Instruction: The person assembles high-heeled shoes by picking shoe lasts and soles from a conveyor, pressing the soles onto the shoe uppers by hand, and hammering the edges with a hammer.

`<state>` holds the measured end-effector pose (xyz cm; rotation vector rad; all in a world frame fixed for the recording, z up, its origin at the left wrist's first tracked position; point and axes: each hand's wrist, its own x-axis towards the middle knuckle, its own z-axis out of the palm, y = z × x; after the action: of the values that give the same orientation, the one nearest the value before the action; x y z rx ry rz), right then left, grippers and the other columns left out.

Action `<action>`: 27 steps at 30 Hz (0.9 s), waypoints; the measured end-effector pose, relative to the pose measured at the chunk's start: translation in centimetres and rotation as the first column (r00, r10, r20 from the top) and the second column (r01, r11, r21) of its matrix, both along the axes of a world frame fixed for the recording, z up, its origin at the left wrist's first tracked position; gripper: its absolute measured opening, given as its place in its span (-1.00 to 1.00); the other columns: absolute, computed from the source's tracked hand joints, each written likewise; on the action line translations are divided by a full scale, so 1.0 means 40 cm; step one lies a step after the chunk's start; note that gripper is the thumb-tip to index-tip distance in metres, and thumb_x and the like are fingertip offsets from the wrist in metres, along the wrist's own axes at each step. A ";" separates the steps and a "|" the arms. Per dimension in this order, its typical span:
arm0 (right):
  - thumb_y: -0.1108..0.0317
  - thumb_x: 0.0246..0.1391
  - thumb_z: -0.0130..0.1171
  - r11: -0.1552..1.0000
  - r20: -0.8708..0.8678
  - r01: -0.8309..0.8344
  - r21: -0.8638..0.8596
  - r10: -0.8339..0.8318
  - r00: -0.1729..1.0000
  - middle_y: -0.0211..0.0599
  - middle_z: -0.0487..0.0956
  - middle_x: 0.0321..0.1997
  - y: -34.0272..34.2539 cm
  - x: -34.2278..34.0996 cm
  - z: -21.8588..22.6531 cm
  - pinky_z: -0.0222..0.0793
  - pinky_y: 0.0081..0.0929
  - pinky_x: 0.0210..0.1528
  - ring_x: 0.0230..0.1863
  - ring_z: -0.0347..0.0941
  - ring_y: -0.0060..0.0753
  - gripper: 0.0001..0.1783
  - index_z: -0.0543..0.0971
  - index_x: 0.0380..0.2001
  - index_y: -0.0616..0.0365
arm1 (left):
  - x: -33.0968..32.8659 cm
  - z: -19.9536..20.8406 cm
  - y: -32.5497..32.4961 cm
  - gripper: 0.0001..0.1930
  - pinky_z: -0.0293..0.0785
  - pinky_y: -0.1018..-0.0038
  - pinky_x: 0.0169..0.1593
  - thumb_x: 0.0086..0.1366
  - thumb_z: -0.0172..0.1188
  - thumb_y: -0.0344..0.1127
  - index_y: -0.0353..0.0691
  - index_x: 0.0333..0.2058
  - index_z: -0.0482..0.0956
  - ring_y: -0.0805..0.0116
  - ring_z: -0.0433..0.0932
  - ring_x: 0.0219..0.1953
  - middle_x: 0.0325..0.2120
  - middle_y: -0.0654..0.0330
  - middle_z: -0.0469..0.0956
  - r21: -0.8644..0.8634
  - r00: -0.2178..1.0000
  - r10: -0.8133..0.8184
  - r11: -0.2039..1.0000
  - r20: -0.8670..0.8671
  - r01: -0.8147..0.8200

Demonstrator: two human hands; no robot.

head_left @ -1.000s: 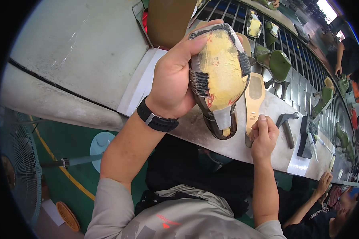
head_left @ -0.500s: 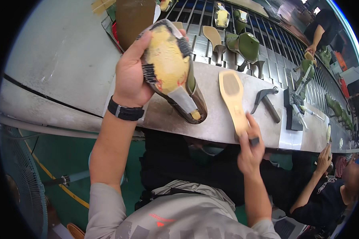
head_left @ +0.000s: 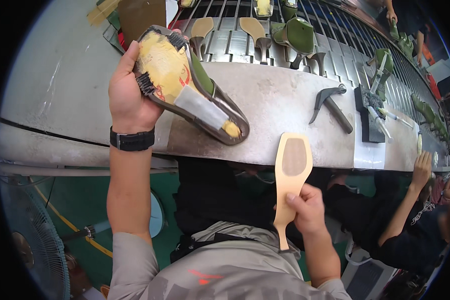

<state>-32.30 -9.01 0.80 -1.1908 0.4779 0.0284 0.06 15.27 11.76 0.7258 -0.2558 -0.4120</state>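
My left hand (head_left: pixel 130 106) is closed round the toe end of a green shoe upper on its last (head_left: pixel 167 75), held bottom up over the bench. Its underside is yellowish, with dark pleated edges, red marks and a pale strip running toward the heel. A tan shoe sole (head_left: pixel 293 156) with a brownish forefoot patch is pinched in my right hand (head_left: pixel 309 209), thumb on top. The sole stands nearly upright in front of the bench edge, its narrow tail pointing at my body. Shoe and sole are apart.
On the metal bench (head_left: pixel 270 100) lies a hammer (head_left: pixel 332 107), left of a black block (head_left: pixel 369 117) with syringe-like tools. Behind, a slatted conveyor (head_left: pixel 227 42) carries heeled soles (head_left: pixel 253 31) and green shoes (head_left: pixel 299 36). A co-worker's hand (head_left: pixel 422 167) is at right, a fan (head_left: pixel 40 245) at lower left.
My left hand has moved left with the shoe, tilting its heel end further right. My right hand has drawn the sole down toward me, off the bench top, turning it more upright.
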 end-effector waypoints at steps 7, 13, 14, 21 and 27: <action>0.37 0.37 0.28 0.868 0.220 0.126 -0.481 -0.019 0.975 -0.43 0.66 -0.39 -0.077 0.262 0.046 0.39 -0.60 -0.37 -0.40 0.50 -0.72 -0.76 0.68 -0.17 0.42 | 0.011 -0.073 -0.072 -0.38 0.37 0.10 0.47 0.66 -0.16 -0.10 -0.58 0.40 0.22 -0.04 0.44 0.39 0.34 -0.24 0.43 0.076 0.971 -0.207 0.973 -0.117 0.216; 0.43 0.32 0.30 0.862 0.188 0.131 -0.491 -0.042 0.981 -0.45 0.62 -0.49 -0.067 0.270 0.029 0.36 -0.62 -0.41 -0.47 0.43 -0.76 -0.81 0.64 -0.33 0.39 | 0.046 -0.125 -0.093 -0.39 0.46 0.05 0.43 0.67 -0.16 -0.11 -0.59 0.39 0.22 -0.05 0.46 0.39 0.34 -0.26 0.43 0.091 0.943 -0.298 0.945 -0.148 0.313; 0.43 0.31 0.31 0.857 0.207 0.152 -0.493 -0.054 0.977 -0.46 0.61 -0.51 -0.066 0.271 0.025 0.35 -0.62 -0.42 -0.47 0.42 -0.77 -0.80 0.63 -0.35 0.38 | 0.043 -0.124 -0.097 -0.41 0.51 0.10 0.38 0.66 -0.18 -0.12 -0.61 0.34 0.29 -0.05 0.55 0.29 0.26 -0.26 0.50 -0.014 0.913 -0.380 0.924 -0.147 0.382; 0.45 0.30 0.31 0.844 0.219 0.168 -0.509 -0.061 0.974 -0.47 0.61 -0.51 -0.066 0.275 0.011 0.34 -0.65 -0.42 -0.47 0.41 -0.77 -0.82 0.64 -0.35 0.37 | 0.074 -0.163 -0.101 -0.38 0.49 0.06 0.41 0.67 -0.16 -0.11 -0.62 0.39 0.24 -0.06 0.49 0.37 0.33 -0.27 0.44 -0.106 0.865 -0.488 0.872 -0.114 0.477; 0.45 0.30 0.31 0.845 0.207 0.160 -0.510 -0.060 0.977 -0.50 0.60 -0.51 -0.069 0.274 0.015 0.33 -0.65 -0.42 -0.48 0.41 -0.79 -0.83 0.64 -0.36 0.35 | 0.075 -0.174 -0.119 -0.37 0.49 0.12 0.41 0.66 -0.14 -0.10 -0.66 0.37 0.26 -0.06 0.53 0.33 0.28 -0.31 0.49 0.063 0.922 -0.352 0.929 -0.161 0.366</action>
<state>-21.35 -11.77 1.41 -1.6852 0.4004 -0.3316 3.05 10.52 4.81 0.7359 -0.2316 -0.8298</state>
